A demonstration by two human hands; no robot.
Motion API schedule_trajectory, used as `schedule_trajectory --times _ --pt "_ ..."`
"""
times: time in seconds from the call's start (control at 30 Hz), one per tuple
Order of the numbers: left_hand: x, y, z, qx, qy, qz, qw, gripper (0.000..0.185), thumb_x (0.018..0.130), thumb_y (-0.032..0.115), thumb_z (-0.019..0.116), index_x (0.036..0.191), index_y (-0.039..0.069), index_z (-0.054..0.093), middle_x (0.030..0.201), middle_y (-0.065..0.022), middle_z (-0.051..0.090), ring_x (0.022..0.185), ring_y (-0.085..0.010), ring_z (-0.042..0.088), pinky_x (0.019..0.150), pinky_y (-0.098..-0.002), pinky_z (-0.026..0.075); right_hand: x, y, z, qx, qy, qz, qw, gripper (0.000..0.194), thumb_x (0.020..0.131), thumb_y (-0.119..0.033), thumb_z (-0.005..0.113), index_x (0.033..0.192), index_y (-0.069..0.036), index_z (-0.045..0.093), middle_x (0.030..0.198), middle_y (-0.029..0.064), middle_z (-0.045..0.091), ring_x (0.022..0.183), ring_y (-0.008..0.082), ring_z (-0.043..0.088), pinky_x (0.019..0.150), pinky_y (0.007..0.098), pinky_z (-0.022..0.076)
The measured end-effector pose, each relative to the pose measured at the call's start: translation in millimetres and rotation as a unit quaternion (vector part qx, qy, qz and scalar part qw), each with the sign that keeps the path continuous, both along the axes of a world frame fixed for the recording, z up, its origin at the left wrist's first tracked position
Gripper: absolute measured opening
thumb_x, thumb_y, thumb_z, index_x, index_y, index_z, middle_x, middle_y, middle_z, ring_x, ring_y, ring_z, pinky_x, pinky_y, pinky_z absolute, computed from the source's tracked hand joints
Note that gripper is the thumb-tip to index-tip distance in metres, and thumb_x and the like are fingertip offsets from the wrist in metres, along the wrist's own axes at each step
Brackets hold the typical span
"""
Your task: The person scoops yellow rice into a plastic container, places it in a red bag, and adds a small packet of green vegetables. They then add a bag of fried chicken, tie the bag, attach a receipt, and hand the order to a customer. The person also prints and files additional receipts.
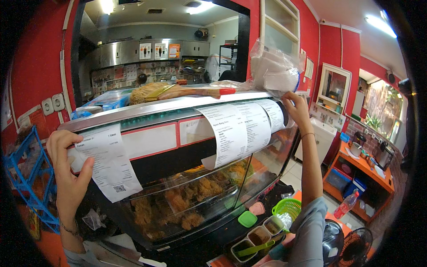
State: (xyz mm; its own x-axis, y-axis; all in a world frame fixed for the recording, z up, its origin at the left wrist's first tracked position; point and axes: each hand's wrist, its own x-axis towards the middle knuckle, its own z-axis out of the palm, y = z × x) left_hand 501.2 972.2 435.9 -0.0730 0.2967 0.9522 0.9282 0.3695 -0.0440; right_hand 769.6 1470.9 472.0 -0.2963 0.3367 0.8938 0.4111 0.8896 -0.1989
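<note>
At the left end of a glass display case (190,213), my left hand (71,163) has its thumb and fingers around the edge of a long printed paper receipt (115,167). That receipt hangs over the case's front panel, its lower end loose. My right hand (297,108) is raised to the top right corner, fingertips pinched at the lower edge of a clear plastic bag (278,71) with white contents. Several more receipts (243,130) hang side by side between the hands, their lower ends curling outward. Pieces of fried chicken (210,187) lie behind the glass.
A brush with a wooden handle (196,92) and a blue pack (111,100) lie on the case top. Below stand sauce containers (260,235), a green basket (288,208) and a green lid (247,219). A blue rack (31,180) is at left, a black fan (355,247) at lower right.
</note>
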Motion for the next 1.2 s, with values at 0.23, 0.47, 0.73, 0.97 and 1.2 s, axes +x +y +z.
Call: schedule_trajectory --times 0.23,0.47,0.73,0.97,1.2 --pt "-2 1 -4 -0.003 -0.004 0.024 1.000 0.038 0.066 0.005 0.060 0.101 0.002 0.047 0.105 -0.0129 0.044 0.109 -0.0298 0.038 0.099 -0.0382 0.025 1 -5 -3 0.064 -0.013 0.025 0.998 0.031 0.086 -0.030 0.053 0.085 -0.002 0.065 0.087 0.0095 0.062 0.083 0.0265 0.058 0.077 0.0360 0.0398" --pt "-5 -1 -7 -0.002 -0.023 0.012 1.000 0.041 0.068 0.005 0.059 0.106 0.002 0.045 0.110 -0.0138 0.042 0.111 -0.0287 0.036 0.100 -0.0368 0.023 4 -19 -4 -0.021 0.000 -0.054 0.998 0.053 0.092 -0.050 0.036 0.086 -0.007 0.068 0.096 0.0093 0.062 0.096 0.0300 0.056 0.102 0.0595 0.0159" --pt "-10 -8 -8 -0.007 -0.063 -0.008 0.998 0.039 0.089 0.033 0.044 0.111 0.001 0.046 0.115 -0.0128 0.043 0.116 -0.0273 0.036 0.104 -0.0376 0.019 1 -133 3 0.019 0.146 0.088 0.985 0.038 0.094 -0.032 0.043 0.085 -0.003 0.067 0.086 0.0110 0.065 0.087 0.0269 0.059 0.086 0.0382 0.0410" --pt "-16 -7 -7 0.007 -0.055 -0.035 0.998 0.046 0.092 0.041 0.036 0.107 0.000 0.046 0.112 -0.0149 0.043 0.114 -0.0278 0.035 0.101 -0.0396 0.020 -82 -222 -8 0.172 0.062 0.182 0.966 0.041 0.087 -0.041 0.050 0.074 -0.004 0.063 0.078 0.0113 0.060 0.077 0.0257 0.058 0.088 0.0483 0.0344" --pt "-15 -5 -9 0.016 -0.063 -0.047 0.997 0.044 0.092 0.040 0.037 0.107 0.000 0.045 0.112 -0.0154 0.041 0.113 -0.0280 0.035 0.101 -0.0407 0.020 -130 -285 -15 0.141 0.087 0.280 0.946 0.041 0.081 -0.043 0.054 0.078 -0.003 0.062 0.078 0.0119 0.057 0.082 0.0274 0.055 0.096 0.0500 0.0307"
